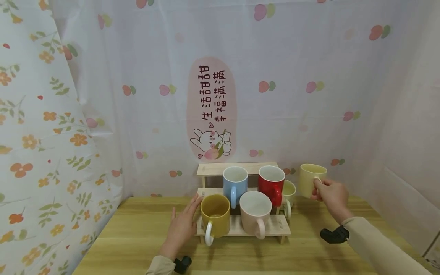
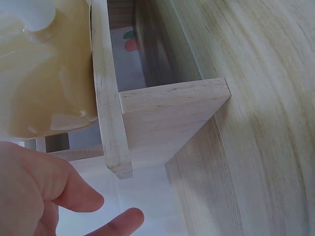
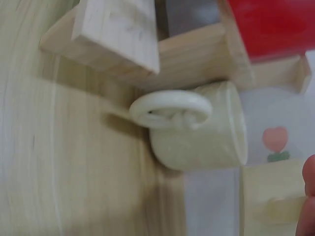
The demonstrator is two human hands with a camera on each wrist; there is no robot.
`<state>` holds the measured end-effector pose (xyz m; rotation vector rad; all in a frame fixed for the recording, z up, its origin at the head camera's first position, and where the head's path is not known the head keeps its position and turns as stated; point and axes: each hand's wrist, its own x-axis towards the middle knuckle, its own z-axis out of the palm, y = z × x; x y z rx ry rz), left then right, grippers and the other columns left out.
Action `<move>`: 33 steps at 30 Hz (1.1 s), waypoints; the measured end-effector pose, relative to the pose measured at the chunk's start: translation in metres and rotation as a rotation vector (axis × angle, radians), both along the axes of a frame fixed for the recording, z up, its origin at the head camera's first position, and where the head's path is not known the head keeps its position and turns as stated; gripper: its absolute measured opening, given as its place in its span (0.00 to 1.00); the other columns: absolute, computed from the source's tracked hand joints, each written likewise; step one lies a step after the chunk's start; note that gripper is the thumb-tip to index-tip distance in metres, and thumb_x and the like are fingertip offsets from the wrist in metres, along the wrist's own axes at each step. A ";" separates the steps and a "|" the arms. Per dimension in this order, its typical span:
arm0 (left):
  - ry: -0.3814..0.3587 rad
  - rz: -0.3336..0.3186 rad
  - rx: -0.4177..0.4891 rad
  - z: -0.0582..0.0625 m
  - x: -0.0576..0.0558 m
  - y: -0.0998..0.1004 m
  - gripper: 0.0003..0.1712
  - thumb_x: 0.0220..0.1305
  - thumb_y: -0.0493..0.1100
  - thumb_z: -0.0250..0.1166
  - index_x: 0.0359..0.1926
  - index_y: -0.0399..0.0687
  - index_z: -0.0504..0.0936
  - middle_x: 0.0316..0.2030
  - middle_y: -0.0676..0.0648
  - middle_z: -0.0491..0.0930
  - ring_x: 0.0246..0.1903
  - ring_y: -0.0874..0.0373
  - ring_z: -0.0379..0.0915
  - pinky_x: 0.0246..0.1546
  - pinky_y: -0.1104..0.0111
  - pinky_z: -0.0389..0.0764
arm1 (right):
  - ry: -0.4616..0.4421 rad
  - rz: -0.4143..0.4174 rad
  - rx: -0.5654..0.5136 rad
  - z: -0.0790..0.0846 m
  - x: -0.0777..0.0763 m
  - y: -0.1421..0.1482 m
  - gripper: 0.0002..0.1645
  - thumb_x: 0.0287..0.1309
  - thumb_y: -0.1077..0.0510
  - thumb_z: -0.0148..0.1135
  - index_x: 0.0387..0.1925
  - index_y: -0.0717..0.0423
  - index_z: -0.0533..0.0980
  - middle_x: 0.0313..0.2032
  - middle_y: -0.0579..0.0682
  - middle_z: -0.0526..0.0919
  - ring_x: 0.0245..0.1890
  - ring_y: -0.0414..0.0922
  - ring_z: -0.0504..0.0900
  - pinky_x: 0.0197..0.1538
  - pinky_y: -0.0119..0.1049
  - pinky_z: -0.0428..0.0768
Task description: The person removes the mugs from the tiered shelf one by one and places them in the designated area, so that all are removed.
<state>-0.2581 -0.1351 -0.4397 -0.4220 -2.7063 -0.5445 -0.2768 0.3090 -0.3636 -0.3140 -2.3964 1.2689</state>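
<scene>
Pinching the handle of a yellow mug (image 1: 307, 181) between thumb and fingers, my right grip (image 1: 331, 194) holds it upright and raised off the counter (image 1: 144, 229). Read on a clock face in the head view, the mug is between two and three o'clock from the middle of the wooden rack (image 1: 213, 169), with my grip at the mug's four o'clock. At the mug's eight o'clock, just beside the rack's end, a pale cream mug (image 3: 206, 142) stands on the counter, its handle turned towards me. Nine o'clock from the yellow mug is a red mug (image 1: 266, 189) on the rack's middle tier, handle at five, and beyond it a light blue mug (image 1: 227, 187), handle at six. The tier below carries a pink mug (image 1: 249, 217) at eight o'clock from the yellow one and, farther out, a mustard mug (image 1: 220, 225) whose white handle points to seven. My left grip (image 1: 183, 225) is released, fingers extended, between eight and nine o'clock from the mustard mug; whether a fingertip touches the rack I cannot tell. Behind everything hangs a printed cloth (image 1: 292, 122), its rabbit panel (image 1: 211, 110) at ten o'clock from the yellow mug.
</scene>
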 end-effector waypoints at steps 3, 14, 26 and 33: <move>-0.018 0.005 0.005 0.000 0.000 0.000 0.48 0.50 0.26 0.61 0.71 0.57 0.60 0.72 0.52 0.58 0.18 0.67 0.64 0.60 0.29 0.51 | -0.015 0.003 -0.010 -0.008 -0.002 0.003 0.27 0.64 0.47 0.51 0.30 0.69 0.79 0.16 0.43 0.82 0.14 0.34 0.81 0.23 0.25 0.79; -0.018 -0.005 0.007 -0.001 -0.003 0.001 0.47 0.50 0.25 0.60 0.71 0.57 0.60 0.72 0.52 0.58 0.17 0.68 0.63 0.60 0.29 0.51 | -0.111 -0.030 0.014 -0.040 0.000 0.009 0.27 0.63 0.44 0.51 0.23 0.61 0.79 0.18 0.44 0.81 0.18 0.40 0.84 0.32 0.19 0.70; -0.002 0.010 0.012 -0.006 -0.001 0.004 0.48 0.47 0.25 0.60 0.70 0.56 0.61 0.71 0.52 0.59 0.28 0.58 0.76 0.59 0.29 0.52 | -0.158 -0.057 0.053 -0.063 0.008 0.016 0.26 0.63 0.44 0.50 0.22 0.58 0.79 0.17 0.42 0.81 0.18 0.36 0.82 0.29 0.25 0.68; 0.023 0.009 0.022 -0.005 -0.001 0.004 0.48 0.46 0.25 0.61 0.70 0.54 0.62 0.71 0.50 0.60 0.30 0.56 0.78 0.59 0.28 0.53 | -0.142 -0.045 0.002 -0.073 0.007 0.017 0.25 0.63 0.43 0.51 0.27 0.60 0.79 0.18 0.40 0.82 0.18 0.36 0.82 0.28 0.21 0.71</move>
